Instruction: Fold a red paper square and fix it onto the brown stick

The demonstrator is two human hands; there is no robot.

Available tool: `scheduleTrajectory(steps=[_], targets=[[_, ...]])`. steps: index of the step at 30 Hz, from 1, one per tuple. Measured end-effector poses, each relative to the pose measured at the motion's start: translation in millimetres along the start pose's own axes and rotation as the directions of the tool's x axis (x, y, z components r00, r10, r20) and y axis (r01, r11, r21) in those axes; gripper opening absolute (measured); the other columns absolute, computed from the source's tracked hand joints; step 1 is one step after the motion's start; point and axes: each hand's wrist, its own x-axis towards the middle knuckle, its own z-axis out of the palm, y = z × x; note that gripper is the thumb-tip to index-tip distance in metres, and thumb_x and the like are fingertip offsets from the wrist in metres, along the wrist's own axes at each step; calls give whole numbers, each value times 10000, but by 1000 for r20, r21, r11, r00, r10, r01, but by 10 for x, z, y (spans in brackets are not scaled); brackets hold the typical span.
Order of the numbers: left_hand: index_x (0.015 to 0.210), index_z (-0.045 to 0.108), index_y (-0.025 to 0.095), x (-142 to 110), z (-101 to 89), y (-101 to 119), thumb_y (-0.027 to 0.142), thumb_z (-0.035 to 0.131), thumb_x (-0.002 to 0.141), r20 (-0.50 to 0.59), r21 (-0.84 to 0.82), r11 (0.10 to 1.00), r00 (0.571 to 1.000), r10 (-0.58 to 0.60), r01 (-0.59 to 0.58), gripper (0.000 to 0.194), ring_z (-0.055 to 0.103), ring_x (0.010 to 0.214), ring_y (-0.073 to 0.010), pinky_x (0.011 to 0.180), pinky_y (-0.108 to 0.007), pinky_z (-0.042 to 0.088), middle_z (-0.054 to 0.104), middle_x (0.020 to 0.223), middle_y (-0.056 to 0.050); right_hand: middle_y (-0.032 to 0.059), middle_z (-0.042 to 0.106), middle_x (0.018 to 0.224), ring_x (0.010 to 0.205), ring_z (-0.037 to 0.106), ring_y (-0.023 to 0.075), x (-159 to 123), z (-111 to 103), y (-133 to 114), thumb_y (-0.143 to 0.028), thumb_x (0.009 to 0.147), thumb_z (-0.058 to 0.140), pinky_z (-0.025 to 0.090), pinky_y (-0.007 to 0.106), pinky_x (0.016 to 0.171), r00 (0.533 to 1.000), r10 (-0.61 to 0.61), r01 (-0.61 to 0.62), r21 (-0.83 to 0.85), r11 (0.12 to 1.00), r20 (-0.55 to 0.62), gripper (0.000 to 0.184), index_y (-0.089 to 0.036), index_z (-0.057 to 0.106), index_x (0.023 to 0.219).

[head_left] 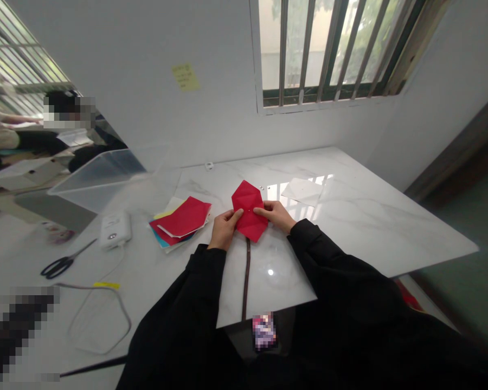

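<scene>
Head view: a folded sheet of red origami paper point(249, 208) is at twelve o'clock, held over the white marble table point(361, 227). The left hand point(226, 228) and right hand point(274, 214) both clamp it between thumbs and fingers. It seems light, thin and easily crumpled, best taken by its folded edges. A stack of coloured paper point(179, 222) lies at eleven o'clock.
</scene>
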Motion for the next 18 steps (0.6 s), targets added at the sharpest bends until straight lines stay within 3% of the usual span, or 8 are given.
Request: scheduleTrajectory(steps=[18], targets=[[876, 781, 134, 14, -21, -41, 517, 907, 656, -2, 82, 996, 999, 34, -34, 459, 690, 740, -204, 716, -300, 529, 773, 831, -76, 76, 783, 839, 792, 718, 213, 1, 12, -3, -480, 627, 922, 580, 317, 723, 1000, 11, -11, -38, 999, 10, 488, -116, 784, 921]])
